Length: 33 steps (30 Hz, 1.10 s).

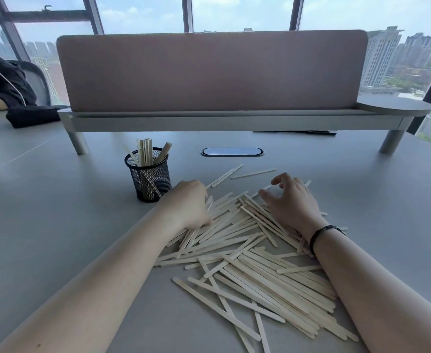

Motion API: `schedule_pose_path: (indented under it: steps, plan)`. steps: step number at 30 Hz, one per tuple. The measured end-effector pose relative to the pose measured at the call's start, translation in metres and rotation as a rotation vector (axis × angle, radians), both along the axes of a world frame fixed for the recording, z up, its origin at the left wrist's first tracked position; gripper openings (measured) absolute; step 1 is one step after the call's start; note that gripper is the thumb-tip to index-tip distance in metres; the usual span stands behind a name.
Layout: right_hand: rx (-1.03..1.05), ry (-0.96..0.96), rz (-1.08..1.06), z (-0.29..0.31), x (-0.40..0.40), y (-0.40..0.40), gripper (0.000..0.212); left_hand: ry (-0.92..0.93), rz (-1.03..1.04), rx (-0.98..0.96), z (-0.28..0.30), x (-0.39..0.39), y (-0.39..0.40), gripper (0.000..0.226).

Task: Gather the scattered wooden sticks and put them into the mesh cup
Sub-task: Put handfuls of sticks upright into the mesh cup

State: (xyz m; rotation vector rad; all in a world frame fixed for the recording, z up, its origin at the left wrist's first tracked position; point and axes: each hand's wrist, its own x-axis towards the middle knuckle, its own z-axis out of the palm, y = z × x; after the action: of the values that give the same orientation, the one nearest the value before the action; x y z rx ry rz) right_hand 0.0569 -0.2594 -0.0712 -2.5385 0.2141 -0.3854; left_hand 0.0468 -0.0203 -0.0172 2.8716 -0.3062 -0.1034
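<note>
Wooden sticks [247, 240] are gripped by the left hand [190, 203] just right of the mesh cup [148, 174], while the right hand [289, 200], fingers loosely spread, is rested on the pile on the counter [44, 212]; gathering appears under way, and a lift into the partly filled cup is judged next

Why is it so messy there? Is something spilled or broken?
Yes, a big pile of wooden sticks lies scattered criss-cross on the grey table, under both hands. Only a few stand in the black mesh cup, some leaning askew. Nothing looks broken.
</note>
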Motion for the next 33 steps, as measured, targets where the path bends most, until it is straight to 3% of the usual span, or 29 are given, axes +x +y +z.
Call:
schedule_pose_path:
  steps: [10, 19, 23, 28, 33]
  plan:
    - [-0.039, 0.022, 0.023, 0.0, -0.001, 0.003, 0.049, 0.153, -0.025, -0.043, 0.0, 0.0, 0.0, 0.016]
    - [-0.061, 0.043, 0.031, 0.001, -0.002, 0.005, 0.048, 0.162, 0.001, 0.04, -0.003, -0.001, -0.003, 0.037]
    - [-0.07, 0.049, 0.035, 0.002, -0.002, 0.006, 0.049, 0.179, -0.044, 0.129, 0.002, -0.01, -0.01, 0.008]
    - [-0.083, 0.066, 0.052, 0.004, -0.005, 0.008, 0.051, -0.034, -0.036, 0.29, -0.01, -0.025, -0.023, 0.034]
    - [-0.094, 0.067, 0.061, 0.005, -0.006, 0.011, 0.049, -0.13, -0.094, 0.394, -0.02, -0.023, -0.027, 0.045]
